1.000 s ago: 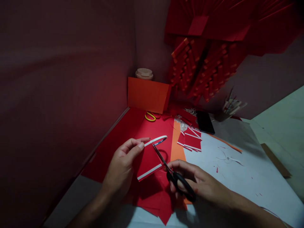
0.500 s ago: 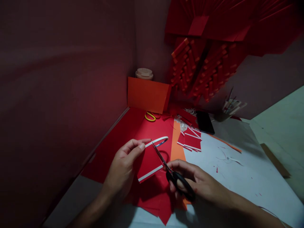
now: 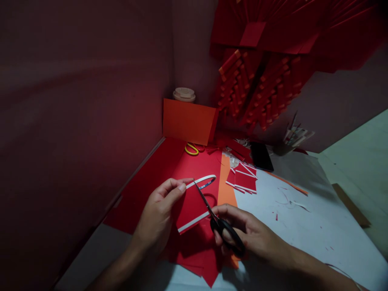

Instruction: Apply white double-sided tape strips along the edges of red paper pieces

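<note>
Between the thumb and fingers of my left hand (image 3: 157, 214) is a piece of red paper (image 3: 192, 206) with white strips along two edges. One white tape strip (image 3: 209, 177) runs past the paper's far edge and curls back in a loop with blue print inside. My right hand (image 3: 254, 234) grips black-handled scissors (image 3: 215, 222), fingers through the handles. Their blade tips meet the white strip just right of my left fingertips. Beneath lie larger red sheets (image 3: 200, 163) and an orange sheet (image 3: 226, 186).
Striped red pieces (image 3: 245, 180) lie stacked to the right, near a black phone (image 3: 262, 156) and a pen holder (image 3: 286, 146). Yellow-handled scissors (image 3: 191, 149) rest before a standing orange card (image 3: 188, 121), with a lidded cup (image 3: 184, 94) behind. Paper scraps (image 3: 298, 205) dot the white table.
The scissor handles have shifted slightly left and the blades look closer together at the strip. My left hand and the red paper have moved very slightly right.
</note>
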The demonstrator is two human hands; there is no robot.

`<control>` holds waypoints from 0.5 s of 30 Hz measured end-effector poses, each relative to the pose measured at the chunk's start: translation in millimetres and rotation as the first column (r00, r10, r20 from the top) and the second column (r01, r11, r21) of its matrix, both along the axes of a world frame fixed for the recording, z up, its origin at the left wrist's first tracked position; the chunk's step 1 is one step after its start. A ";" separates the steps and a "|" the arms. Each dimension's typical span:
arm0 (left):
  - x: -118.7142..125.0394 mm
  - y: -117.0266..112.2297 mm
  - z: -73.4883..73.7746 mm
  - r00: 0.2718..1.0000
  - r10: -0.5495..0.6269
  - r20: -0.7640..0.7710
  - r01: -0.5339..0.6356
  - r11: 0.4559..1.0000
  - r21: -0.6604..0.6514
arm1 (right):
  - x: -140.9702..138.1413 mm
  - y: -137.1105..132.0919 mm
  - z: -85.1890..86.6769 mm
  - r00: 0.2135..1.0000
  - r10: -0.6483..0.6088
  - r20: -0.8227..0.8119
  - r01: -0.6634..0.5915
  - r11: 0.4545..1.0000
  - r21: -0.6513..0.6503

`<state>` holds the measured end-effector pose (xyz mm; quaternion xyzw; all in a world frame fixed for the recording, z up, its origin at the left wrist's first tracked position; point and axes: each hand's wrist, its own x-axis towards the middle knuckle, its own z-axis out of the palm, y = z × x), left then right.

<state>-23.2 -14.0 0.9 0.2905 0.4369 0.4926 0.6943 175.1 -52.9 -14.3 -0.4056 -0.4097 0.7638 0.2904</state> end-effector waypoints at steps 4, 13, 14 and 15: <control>-0.2 0.9 0.1 1.000 -0.005 0.005 0.005 1.000 0.009 | -1.6 -1.4 -3.3 0.999 -0.030 -0.026 0.030 1.000 -0.010; 0.5 -0.4 -0.7 1.000 0.020 -0.006 -0.020 1.000 0.010 | -2.4 -3.5 -17.2 0.993 -0.048 -0.107 0.045 0.999 -0.025; 0.6 -0.2 -1.1 1.000 0.018 -0.006 -0.018 1.000 0.013 | -2.9 -3.9 -18.6 0.992 -0.050 -0.117 0.047 0.998 -0.029; 0.7 0.0 -1.6 1.000 0.015 -0.007 -0.015 1.000 0.016 | -3.7 -4.3 -19.5 0.990 -0.051 -0.128 0.047 0.998 -0.034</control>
